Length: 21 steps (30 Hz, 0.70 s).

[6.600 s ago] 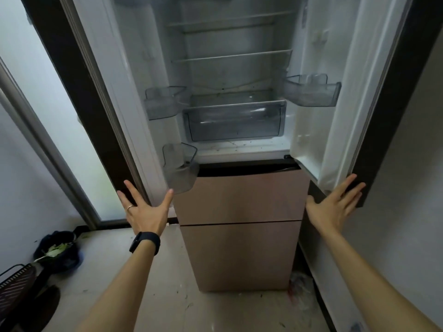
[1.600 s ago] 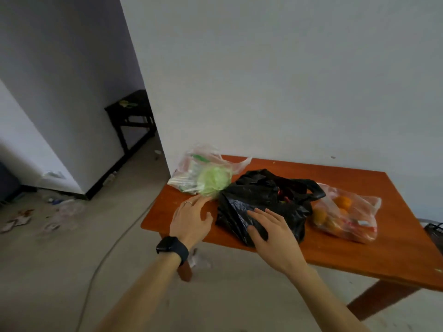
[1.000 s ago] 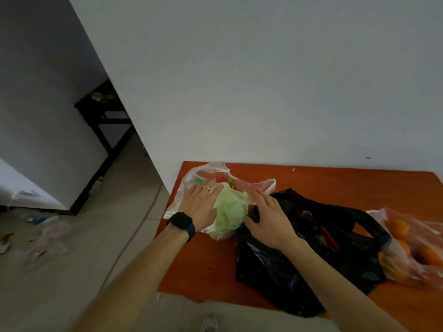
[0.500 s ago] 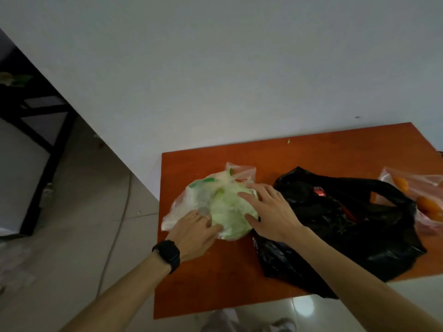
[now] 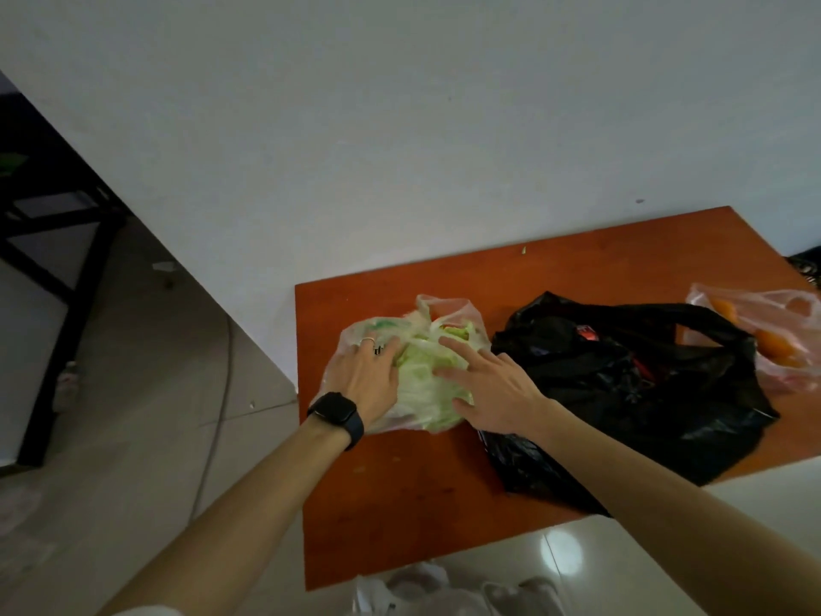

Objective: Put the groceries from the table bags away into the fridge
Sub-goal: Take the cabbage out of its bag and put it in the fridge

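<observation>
A round pale green cabbage (image 5: 426, 384) is sitting in a thin clear plastic bag (image 5: 448, 311) near the left end of the flat orange-brown wooden desk (image 5: 400, 504). The left hand (image 5: 366, 380), wearing a black watch (image 5: 335, 413), is pressing flat on the cabbage's left side. The right hand (image 5: 493, 389) is touching its right side, fingers spread. Each grip is lying open, the cabbage between them. Three bags are showing: a crumpled black plastic bag (image 5: 622, 393) is lying just right, a clear bag of orange fruits (image 5: 755, 317) beyond.

No text, label or number is legible anywhere.
</observation>
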Motion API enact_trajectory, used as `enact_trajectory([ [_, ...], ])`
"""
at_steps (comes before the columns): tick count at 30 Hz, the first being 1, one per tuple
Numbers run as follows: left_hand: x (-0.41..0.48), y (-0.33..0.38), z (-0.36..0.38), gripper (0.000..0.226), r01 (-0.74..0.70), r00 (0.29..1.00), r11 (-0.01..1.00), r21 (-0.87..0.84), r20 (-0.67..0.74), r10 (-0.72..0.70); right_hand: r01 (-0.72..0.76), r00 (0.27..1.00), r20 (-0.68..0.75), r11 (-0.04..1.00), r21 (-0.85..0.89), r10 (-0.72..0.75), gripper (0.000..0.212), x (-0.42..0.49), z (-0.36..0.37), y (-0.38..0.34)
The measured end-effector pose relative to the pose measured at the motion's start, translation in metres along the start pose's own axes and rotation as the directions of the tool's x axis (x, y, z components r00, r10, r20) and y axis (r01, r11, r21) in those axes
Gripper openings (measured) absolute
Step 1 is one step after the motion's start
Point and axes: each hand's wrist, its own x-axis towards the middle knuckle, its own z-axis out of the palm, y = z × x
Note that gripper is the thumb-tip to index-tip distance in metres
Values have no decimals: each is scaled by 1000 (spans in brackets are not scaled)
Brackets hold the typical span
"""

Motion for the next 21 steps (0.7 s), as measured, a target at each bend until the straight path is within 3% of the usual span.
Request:
enact_trajectory([
  [2, -2, -8, 6, 76, 78, 994, 997, -8, 81, -77, 17, 1000, 21, 1000, 5, -17, 37, -8, 8, -1],
  [4, -5, -16, 14, 100, 232, 946, 960, -155, 265, -185, 19, 995, -100, 999, -30, -22, 22, -17, 15, -2],
  [6, -9, -14, 23, 113, 393, 870, 859, -328, 436, -231, -83, 980, -190, 994, -77, 67, 27, -32, 20, 1],
  [9, -20, 5, 42, 123, 530, 817, 698, -482, 512, -266, -291, 957, -8, 955, -52, 291, 41, -61, 40, 3],
  [11, -29, 16, 61, 124, 524, 841, 636, -566, 461, -283, -373, 920, 131, 928, 12, 369, 42, -65, 53, 4],
  [13, -40, 19, 72, 119, 501, 864, 581, -641, 406, -297, -429, 898, 159, 898, 101, 411, 39, -54, 51, 4],
  [17, -42, 19, 59, 93, 523, 848, 438, -731, 393, -355, -472, 871, 300, 831, 294, 388, 40, -42, 38, 11],
  [19, -32, 18, 41, 81, 494, 851, 489, -719, 286, -440, -459, 885, 298, 778, 428, 358, 38, -48, 27, 10],
  [21, -20, 13, 25, 74, 415, 874, 634, -652, 91, -478, -439, 893, 174, 725, 531, 414, 33, -51, 14, 8],
])
